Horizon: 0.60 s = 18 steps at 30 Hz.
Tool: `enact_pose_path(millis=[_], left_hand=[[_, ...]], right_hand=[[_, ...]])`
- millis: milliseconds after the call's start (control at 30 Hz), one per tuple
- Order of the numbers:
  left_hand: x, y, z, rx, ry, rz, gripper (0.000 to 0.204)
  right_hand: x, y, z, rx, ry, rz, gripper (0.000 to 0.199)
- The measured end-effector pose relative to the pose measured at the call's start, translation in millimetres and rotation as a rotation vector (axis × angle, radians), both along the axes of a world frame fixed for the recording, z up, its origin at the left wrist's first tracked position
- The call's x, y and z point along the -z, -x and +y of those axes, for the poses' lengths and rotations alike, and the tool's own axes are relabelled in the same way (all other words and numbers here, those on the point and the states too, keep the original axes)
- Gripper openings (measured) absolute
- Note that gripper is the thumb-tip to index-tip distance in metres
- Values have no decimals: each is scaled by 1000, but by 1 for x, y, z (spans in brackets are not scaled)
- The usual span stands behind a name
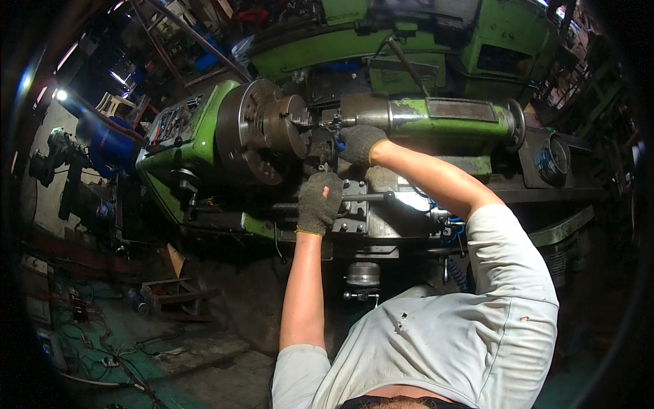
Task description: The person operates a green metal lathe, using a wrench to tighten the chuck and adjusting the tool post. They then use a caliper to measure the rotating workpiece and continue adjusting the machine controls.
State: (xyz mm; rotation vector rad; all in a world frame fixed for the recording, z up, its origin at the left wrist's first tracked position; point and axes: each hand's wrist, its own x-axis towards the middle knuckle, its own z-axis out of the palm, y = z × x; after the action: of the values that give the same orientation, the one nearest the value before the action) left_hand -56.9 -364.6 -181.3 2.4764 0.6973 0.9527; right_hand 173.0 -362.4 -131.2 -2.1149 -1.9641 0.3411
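head view: left grip [319, 202] holds horizontal lever [368, 198].

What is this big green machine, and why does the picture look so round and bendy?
The picture comes from a camera on the person's head, looking down. Its wide lens bends straight edges. The green machine is a lathe, which spins metal to shape it. The round grey disc is its chuck, which grips the metal piece. Both hands wear dark work gloves. The left hand is closed around a long metal bar on the machine's grey middle block. The right hand reaches in just beside the chuck; what it touches is hidden. Below lies a floor with cables.
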Motion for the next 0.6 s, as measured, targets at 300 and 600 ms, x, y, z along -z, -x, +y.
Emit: enact_pose_path(millis=[300,600], left_hand=[[5,0,2,-1,-5,7,29],[6,-1,3,13,-58,10,29]], right_hand=[[1,-1,1,1,5,12,48],[11,-6,1,21,-72,5,48]])
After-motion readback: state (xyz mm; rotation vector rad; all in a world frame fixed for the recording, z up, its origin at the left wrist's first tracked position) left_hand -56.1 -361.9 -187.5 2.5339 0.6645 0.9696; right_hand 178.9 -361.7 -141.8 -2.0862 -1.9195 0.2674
